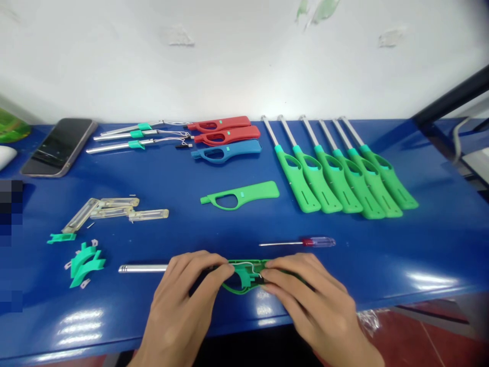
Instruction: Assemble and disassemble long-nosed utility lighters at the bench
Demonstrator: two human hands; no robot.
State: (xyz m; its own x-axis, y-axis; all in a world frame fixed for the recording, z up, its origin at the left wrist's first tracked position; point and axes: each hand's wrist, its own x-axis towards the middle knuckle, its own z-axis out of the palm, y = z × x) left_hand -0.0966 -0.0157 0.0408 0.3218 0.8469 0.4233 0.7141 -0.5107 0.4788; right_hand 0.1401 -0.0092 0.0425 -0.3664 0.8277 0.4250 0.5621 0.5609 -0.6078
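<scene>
white wall (229, 66) at the far side, and a shiny blue table (183, 193) under all the things. near the middle of the table's near edge is an open green lighter (242, 291). the left hand (183, 300) holds its left part, thumb and fingers close together, and a silver tube (143, 268) pokes out to the left. the right hand (317, 295) pinches its right part, by a thin white wire (248, 264). just past the right hand lies a screwdriver (320, 242), and farther is a loose green handle piece (262, 191). six green lighters (306, 200) lie far right. green bits (89, 266) sit on the left, with a phone (57, 148) far left.
</scene>
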